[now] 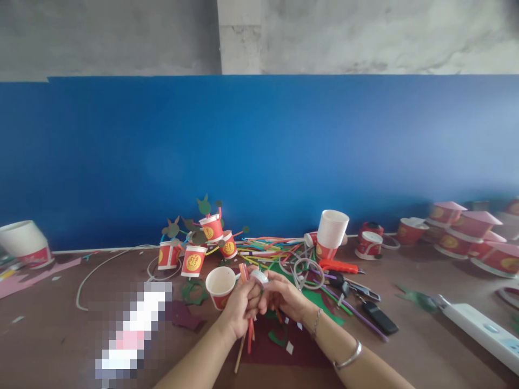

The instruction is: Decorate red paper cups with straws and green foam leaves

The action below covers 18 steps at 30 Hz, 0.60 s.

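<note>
Hands together — left hand (239, 307) grips the straws (244, 271), right hand (285, 296) pinches the white roll (258, 276) (just above).

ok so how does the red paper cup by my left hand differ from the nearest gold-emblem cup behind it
The red paper cup beside the left hand, which grips red straws, is tipped, showing its white inside; the gold-emblem red cup stands straight, showing only its side. The tipped cup sits on its own; the gold-emblem cup is clustered with green paper leaves. Both are red with white rims.
</note>
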Available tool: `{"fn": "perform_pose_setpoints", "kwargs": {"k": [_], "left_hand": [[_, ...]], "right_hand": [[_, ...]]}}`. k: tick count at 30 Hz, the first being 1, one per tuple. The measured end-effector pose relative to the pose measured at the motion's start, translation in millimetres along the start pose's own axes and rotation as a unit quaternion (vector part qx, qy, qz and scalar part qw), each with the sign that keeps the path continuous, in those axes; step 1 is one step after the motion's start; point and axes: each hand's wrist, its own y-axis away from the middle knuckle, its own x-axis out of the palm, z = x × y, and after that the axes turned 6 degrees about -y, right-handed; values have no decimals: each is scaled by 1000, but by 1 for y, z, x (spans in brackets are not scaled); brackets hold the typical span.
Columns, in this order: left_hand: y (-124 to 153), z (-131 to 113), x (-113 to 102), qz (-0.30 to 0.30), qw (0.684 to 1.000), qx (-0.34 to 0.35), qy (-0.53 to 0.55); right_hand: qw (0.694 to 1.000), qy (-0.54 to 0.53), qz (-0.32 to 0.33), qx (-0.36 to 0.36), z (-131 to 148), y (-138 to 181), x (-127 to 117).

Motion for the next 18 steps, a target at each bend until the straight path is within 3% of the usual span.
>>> {"fn": "perform_pose_setpoints", "kwargs": {"k": [13,18], "left_hand": [[0,5,-1,33,999,-3,-4],[0,4,0,32,999,-10,17]], "right_hand": [[999,30,-25,18,-4,-3,-2],[1000,14,18,14,-1,-1,-6]]}}
